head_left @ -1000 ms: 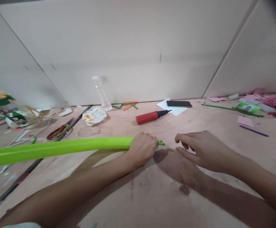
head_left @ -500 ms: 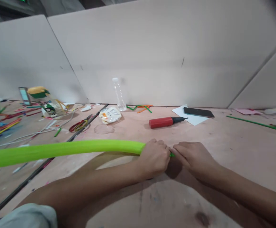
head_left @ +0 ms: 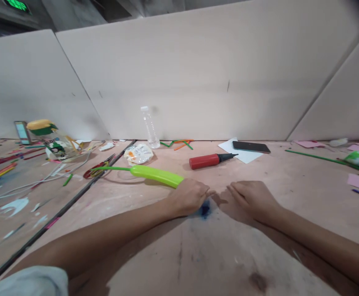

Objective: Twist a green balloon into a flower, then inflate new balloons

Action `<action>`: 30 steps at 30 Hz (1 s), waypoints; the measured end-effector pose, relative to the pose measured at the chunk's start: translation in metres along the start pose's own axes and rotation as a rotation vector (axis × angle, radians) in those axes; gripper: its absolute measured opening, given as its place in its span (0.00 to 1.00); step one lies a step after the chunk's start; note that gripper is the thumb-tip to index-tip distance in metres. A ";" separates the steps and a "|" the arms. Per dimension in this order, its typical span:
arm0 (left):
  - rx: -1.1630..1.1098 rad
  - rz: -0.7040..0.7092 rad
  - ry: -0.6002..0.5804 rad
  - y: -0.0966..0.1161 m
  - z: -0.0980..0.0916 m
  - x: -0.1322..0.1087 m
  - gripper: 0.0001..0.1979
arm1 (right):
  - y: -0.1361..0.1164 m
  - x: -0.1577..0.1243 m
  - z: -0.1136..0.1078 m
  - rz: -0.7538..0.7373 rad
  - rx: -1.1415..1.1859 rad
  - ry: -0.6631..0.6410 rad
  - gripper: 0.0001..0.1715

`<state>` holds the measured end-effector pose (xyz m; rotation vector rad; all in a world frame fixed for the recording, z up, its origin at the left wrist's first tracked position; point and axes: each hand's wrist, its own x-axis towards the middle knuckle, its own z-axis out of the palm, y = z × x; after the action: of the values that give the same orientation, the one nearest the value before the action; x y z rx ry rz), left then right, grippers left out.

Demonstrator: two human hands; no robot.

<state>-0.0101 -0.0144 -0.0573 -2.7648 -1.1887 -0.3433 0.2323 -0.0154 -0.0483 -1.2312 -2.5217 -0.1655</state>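
A lime green long balloon [head_left: 157,174] runs leftward from my left hand [head_left: 189,197], with a thin uninflated tail at its far end. My left hand is closed around the balloon's near end. My right hand [head_left: 255,199] is closed, a short distance to the right; whether it holds anything is hidden. Beyond the hands, a red hand pump [head_left: 204,161] with a black nozzle lies on the pinkish table [head_left: 222,263], its nozzle pointing right.
A clear bottle [head_left: 150,128] stands near the white partition [head_left: 179,78]. A crumpled wrapper [head_left: 139,155] lies before it. A dark phone [head_left: 251,146] rests partly on white paper [head_left: 244,156]. Scissors [head_left: 98,167] lie across the table seam. Cables and uninflated balloons are scattered left.
The balloon has become much shorter, and its thin tail now shows at the left. My hands have moved slightly farther apart. The camera view has shifted a little.
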 end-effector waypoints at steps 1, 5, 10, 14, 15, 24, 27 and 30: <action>0.000 0.005 0.006 0.002 0.000 0.000 0.23 | -0.003 -0.001 0.003 -0.019 0.011 -0.018 0.28; 0.019 0.012 0.027 0.005 0.001 0.000 0.22 | -0.008 -0.003 0.010 -0.046 0.047 -0.045 0.29; 0.043 0.034 0.054 0.003 0.006 0.001 0.21 | -0.003 -0.002 0.014 -0.048 0.076 -0.050 0.28; 0.049 0.088 0.074 0.004 0.006 0.001 0.19 | -0.002 -0.003 0.016 -0.047 0.092 -0.053 0.28; 0.052 0.100 0.079 0.005 0.005 0.001 0.19 | -0.002 -0.003 0.016 -0.046 0.097 -0.055 0.28; 0.136 0.225 0.238 0.004 0.007 0.001 0.16 | -0.003 -0.004 0.014 -0.050 0.127 -0.068 0.25; 0.130 0.216 0.239 0.004 0.010 0.001 0.19 | -0.002 -0.003 0.015 -0.059 0.133 -0.059 0.24; 0.121 0.212 0.221 0.005 0.010 0.002 0.21 | 0.000 -0.003 0.016 -0.069 0.143 -0.044 0.24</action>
<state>-0.0041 -0.0146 -0.0664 -2.6336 -0.8285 -0.5194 0.2298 -0.0139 -0.0647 -1.1053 -2.5646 0.0261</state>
